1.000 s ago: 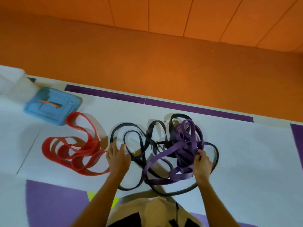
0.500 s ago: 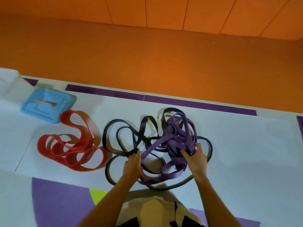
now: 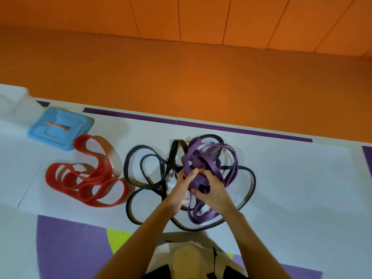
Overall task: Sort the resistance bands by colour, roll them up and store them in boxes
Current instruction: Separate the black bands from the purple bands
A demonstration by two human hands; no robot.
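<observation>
Two bare hands meet over the middle of the white floor mat [image 3: 291, 188], both buried in a tangle of purple bands [image 3: 203, 158]. Left hand [image 3: 184, 188]: fingers curled into the bundle from the left, thumb pressed against the purple loops, gripping them. Right hand [image 3: 211, 190]: fingers closed around the same purple bundle from the right and front. The bundle is lifted a little; some purple loops hang down toward the mat's near edge, below the right wrist. Under and around the purple lie the black bands [image 3: 141, 168], thin loops spread flat on the mat, some running left of the hands, one wide loop curving out to the right and round the near side; purple and black cross each other, not yet parted. Red bands [image 3: 90, 184]: a separate heap of broad folded loops, left of the black ones, its right end just touching or just beside the black. A blue box lid [image 3: 58, 127] rests near the mat's far left edge, its corner touching the red heap's far loop. Orange floor [image 3: 201, 77] borders the mat's far edge.
</observation>
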